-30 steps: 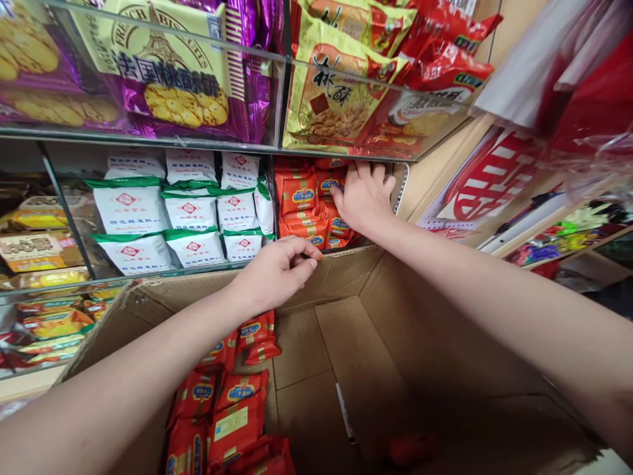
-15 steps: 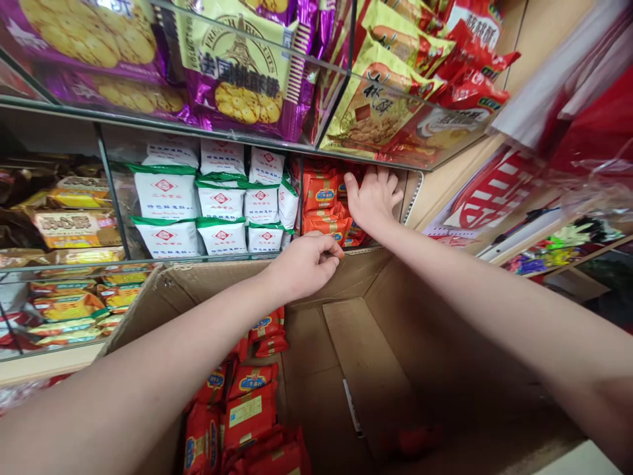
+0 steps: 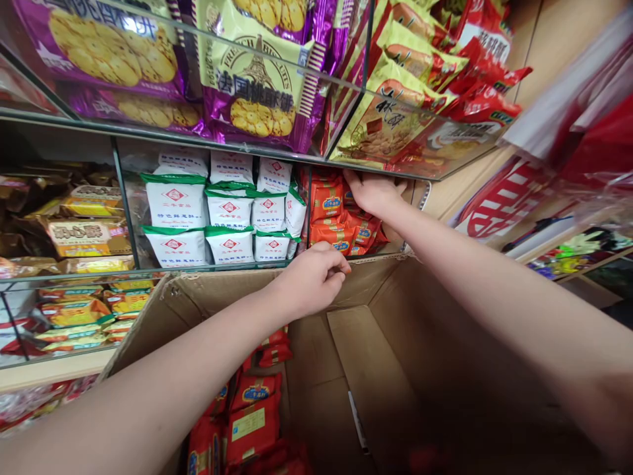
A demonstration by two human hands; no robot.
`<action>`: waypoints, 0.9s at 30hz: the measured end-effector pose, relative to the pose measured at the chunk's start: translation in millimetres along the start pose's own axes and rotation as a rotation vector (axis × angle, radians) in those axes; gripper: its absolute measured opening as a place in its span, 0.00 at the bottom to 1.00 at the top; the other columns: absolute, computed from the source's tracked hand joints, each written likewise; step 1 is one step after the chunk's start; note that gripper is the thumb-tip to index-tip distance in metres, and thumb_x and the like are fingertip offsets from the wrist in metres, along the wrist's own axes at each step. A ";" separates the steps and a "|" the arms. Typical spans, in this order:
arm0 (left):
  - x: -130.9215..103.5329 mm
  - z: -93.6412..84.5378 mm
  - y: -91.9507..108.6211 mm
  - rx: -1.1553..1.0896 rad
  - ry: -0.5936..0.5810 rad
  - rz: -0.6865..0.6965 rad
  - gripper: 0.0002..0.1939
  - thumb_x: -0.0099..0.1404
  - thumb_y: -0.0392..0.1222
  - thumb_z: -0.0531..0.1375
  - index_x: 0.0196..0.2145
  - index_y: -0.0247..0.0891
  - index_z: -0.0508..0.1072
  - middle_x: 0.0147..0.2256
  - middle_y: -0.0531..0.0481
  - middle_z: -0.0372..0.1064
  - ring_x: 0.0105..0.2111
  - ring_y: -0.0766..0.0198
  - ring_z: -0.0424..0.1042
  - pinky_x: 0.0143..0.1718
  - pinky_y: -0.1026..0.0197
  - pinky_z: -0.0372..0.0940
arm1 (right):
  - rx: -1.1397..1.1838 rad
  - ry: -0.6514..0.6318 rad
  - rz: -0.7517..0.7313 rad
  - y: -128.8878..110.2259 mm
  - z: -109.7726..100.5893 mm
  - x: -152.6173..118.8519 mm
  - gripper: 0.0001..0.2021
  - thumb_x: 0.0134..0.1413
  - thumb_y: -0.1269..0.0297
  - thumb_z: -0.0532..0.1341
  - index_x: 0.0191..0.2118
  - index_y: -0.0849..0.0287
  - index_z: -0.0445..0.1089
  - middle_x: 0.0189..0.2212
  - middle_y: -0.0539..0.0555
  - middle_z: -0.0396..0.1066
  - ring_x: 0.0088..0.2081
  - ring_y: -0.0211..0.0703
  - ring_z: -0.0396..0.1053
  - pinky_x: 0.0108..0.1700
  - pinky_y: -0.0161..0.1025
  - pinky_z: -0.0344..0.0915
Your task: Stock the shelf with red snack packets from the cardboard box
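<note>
My right hand (image 3: 376,194) reaches into the shelf compartment, its back facing me and its thumb spread. It lies against the upper red snack packets (image 3: 327,200), with its fingertips partly hidden under the shelf above. Lower down, my left hand (image 3: 311,280) hovers over the far rim of a cardboard box (image 3: 363,326), in front of the lower packets. Its fingers are curled towards the thumb; whatever they may hold is hidden. Inside the box, more red packets (image 3: 254,429) are piled along the left side.
White packets with green edges (image 3: 230,210) stand stacked in the compartment to the left. Purple biscuit bags (image 3: 262,86) and yellow-red bags (image 3: 390,109) fill the glass-fronted shelf above. A glass divider (image 3: 309,201) and a wooden side panel (image 3: 465,191) flank the red packets.
My right hand has pushed deeper, its fingertips passing under the upper shelf edge. More of the red packets below it shows. My left hand keeps its curled shape; the whole view has shifted slightly.
</note>
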State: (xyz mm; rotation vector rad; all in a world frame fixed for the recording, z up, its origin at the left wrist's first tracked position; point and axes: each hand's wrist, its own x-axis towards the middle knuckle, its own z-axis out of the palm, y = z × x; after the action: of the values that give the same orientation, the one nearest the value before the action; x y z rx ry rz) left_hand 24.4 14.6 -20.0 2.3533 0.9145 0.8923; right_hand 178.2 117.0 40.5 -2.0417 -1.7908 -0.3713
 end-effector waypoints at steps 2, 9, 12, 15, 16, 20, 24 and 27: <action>0.3 -0.1 -0.4 -0.003 -0.008 -0.009 0.08 0.55 0.29 0.53 0.31 0.34 0.71 0.32 0.49 0.63 0.28 0.68 0.64 0.33 0.63 0.64 | -0.024 0.022 -0.094 2.8 -3.8 -11.9 0.32 0.56 0.45 0.36 0.52 0.63 0.60 0.52 0.66 0.59 0.54 0.64 0.52 0.50 0.69 0.39; 0.9 -1.4 2.0 -0.010 -0.003 -0.031 0.09 0.55 0.29 0.52 0.30 0.34 0.71 0.32 0.49 0.64 0.30 0.67 0.65 0.33 0.63 0.63 | 0.044 0.050 -0.099 1.3 4.7 6.0 0.27 0.58 0.49 0.38 0.53 0.59 0.59 0.52 0.63 0.60 0.54 0.61 0.54 0.50 0.70 0.40; 0.3 -2.3 4.5 -0.018 -0.003 -0.034 0.09 0.55 0.28 0.52 0.30 0.35 0.70 0.33 0.48 0.64 0.33 0.65 0.65 0.34 0.62 0.63 | 0.059 0.036 -0.163 1.0 5.2 22.8 0.25 0.59 0.51 0.39 0.53 0.58 0.59 0.51 0.62 0.62 0.52 0.56 0.57 0.52 0.64 0.44; -1.0 -2.7 5.6 -0.032 0.003 -0.036 0.09 0.56 0.28 0.52 0.30 0.36 0.70 0.33 0.48 0.64 0.34 0.65 0.65 0.35 0.62 0.63 | 0.029 0.062 -0.279 4.1 -1.9 13.4 0.24 0.60 0.54 0.39 0.52 0.62 0.59 0.49 0.62 0.64 0.51 0.53 0.60 0.53 0.55 0.50; -1.4 -2.8 5.7 -0.038 0.005 -0.037 0.09 0.56 0.28 0.52 0.30 0.35 0.70 0.33 0.47 0.64 0.34 0.66 0.65 0.36 0.63 0.63 | 0.018 0.080 -0.293 5.8 -4.6 6.0 0.24 0.60 0.54 0.39 0.51 0.63 0.61 0.48 0.63 0.65 0.50 0.53 0.61 0.52 0.54 0.52; -2.8 -2.9 6.6 -0.055 0.009 -0.056 0.09 0.56 0.28 0.51 0.30 0.34 0.70 0.34 0.47 0.64 0.34 0.66 0.65 0.35 0.63 0.63 | 0.020 0.111 -0.345 10.4 -9.0 -13.8 0.24 0.60 0.54 0.40 0.47 0.63 0.65 0.47 0.62 0.66 0.49 0.53 0.62 0.52 0.51 0.54; -4.2 -2.8 9.1 -0.061 0.020 -0.078 0.09 0.56 0.28 0.52 0.30 0.35 0.70 0.34 0.46 0.64 0.33 0.65 0.65 0.34 0.63 0.63 | 0.038 0.091 -0.399 6.3 -0.2 4.6 0.20 0.60 0.60 0.41 0.47 0.62 0.64 0.48 0.61 0.65 0.51 0.51 0.60 0.55 0.51 0.51; -5.5 -2.6 10.5 -0.069 0.023 -0.093 0.09 0.56 0.28 0.52 0.30 0.35 0.70 0.35 0.46 0.64 0.33 0.66 0.65 0.33 0.63 0.63 | 0.055 0.118 -0.366 3.0 9.6 23.5 0.18 0.58 0.62 0.43 0.48 0.62 0.63 0.51 0.60 0.63 0.52 0.52 0.58 0.55 0.54 0.48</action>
State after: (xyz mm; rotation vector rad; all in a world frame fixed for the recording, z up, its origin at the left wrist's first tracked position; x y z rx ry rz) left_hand 23.8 4.0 -14.0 2.2280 0.9780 0.9009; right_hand 184.0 141.9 42.2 -1.6152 -2.0733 -0.5279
